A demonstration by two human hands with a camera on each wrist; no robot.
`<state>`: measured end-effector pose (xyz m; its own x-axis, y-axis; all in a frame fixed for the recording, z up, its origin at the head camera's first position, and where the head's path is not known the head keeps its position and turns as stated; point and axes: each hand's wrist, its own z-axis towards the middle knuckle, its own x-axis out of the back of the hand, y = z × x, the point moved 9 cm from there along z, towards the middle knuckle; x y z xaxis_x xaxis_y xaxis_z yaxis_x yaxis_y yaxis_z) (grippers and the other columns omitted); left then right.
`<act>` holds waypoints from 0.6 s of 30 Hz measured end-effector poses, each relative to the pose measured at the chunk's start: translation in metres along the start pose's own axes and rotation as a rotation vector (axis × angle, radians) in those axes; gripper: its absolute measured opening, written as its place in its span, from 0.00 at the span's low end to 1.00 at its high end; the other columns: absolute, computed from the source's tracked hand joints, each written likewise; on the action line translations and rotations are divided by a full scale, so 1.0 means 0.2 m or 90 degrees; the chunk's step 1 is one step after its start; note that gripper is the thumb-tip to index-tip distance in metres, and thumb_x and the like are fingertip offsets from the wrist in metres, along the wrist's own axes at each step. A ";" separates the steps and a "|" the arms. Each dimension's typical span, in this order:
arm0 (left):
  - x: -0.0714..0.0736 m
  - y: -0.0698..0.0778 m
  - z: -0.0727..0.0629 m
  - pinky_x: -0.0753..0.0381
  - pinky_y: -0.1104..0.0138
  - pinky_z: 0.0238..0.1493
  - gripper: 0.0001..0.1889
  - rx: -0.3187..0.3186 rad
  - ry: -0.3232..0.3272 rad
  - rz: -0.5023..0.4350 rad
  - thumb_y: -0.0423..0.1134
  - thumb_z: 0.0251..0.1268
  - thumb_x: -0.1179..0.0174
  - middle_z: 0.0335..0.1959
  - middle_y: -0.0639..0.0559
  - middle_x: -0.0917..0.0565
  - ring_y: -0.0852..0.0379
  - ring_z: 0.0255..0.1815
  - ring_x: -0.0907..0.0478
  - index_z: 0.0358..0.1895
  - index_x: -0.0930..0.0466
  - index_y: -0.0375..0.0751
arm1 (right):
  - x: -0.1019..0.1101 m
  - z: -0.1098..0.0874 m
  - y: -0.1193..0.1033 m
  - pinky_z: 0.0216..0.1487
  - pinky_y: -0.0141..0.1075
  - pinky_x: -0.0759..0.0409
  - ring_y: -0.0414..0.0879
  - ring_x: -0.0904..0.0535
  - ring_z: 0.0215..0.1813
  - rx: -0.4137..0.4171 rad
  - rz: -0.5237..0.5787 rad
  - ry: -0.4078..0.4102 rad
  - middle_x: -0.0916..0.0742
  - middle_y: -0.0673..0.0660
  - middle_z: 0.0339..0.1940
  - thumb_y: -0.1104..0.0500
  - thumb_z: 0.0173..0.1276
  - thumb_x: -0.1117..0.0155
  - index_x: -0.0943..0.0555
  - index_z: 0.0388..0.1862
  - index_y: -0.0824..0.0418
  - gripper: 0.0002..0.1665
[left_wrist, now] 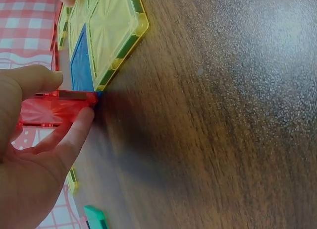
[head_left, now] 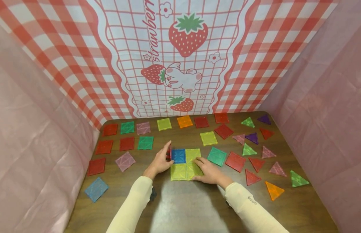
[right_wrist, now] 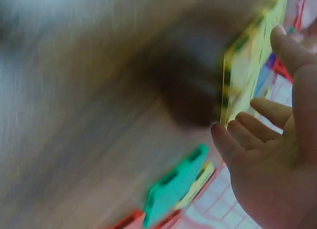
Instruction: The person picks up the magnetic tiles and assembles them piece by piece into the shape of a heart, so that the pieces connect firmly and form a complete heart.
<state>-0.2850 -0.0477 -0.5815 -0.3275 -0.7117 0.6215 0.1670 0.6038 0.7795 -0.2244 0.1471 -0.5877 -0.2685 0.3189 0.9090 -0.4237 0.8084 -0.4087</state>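
Observation:
A two-by-two block of flat translucent magnetic tiles lies mid-table: a blue square tile [head_left: 178, 156] at the back left and yellow square tiles [head_left: 179, 171] in the other places. My left hand [head_left: 161, 160] pinches a red square tile [left_wrist: 57, 110] between thumb and fingers. That tile stands on edge along the blue tile's left side, mostly hidden by the hand in the head view. On the right, my right hand [head_left: 211, 171] rests its extended fingers on the front right yellow tile, with the thumb near its front edge. The right wrist view shows fingertips [right_wrist: 220, 135] at the yellow edge.
Loose square tiles, such as a blue one [head_left: 96, 189] and a pink one [head_left: 125, 161], lie left and along the back. Right of the block are a green square [head_left: 217, 156], a red square [head_left: 235, 161] and several triangles, including an orange one [head_left: 274, 190]. Fabric walls enclose the table.

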 end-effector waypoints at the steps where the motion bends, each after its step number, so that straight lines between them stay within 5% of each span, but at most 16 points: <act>1: 0.00 0.00 0.00 0.17 0.51 0.55 0.49 -0.002 -0.001 -0.003 0.29 0.60 0.31 0.58 0.32 0.24 0.44 0.51 0.17 0.81 0.50 0.46 | 0.02 0.00 0.03 0.67 0.56 0.26 0.64 0.29 0.71 -0.001 0.005 0.003 0.26 0.69 0.72 0.41 0.66 0.29 0.30 0.73 0.67 0.46; 10: 0.01 0.01 0.00 0.17 0.51 0.55 0.48 -0.006 0.004 -0.008 0.28 0.59 0.31 0.53 0.35 0.20 0.46 0.49 0.17 0.80 0.50 0.43 | 0.23 0.01 0.30 0.62 0.61 0.24 0.67 0.26 0.67 -0.115 -0.086 0.043 0.26 0.70 0.69 0.42 0.65 0.28 0.29 0.73 0.66 0.46; 18: 0.00 0.01 -0.01 0.18 0.51 0.56 0.49 0.015 -0.012 0.005 0.29 0.60 0.31 0.52 0.37 0.21 0.46 0.50 0.18 0.81 0.52 0.44 | 0.24 0.01 0.41 0.61 0.61 0.25 0.67 0.23 0.62 -0.160 -0.159 -0.016 0.21 0.71 0.63 0.40 0.61 0.25 0.30 0.72 0.70 0.51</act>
<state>-0.2834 -0.0467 -0.5797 -0.3446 -0.7004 0.6251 0.1475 0.6172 0.7728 -0.2743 0.2279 -0.5774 -0.2062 0.0861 0.9747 -0.2535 0.9574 -0.1382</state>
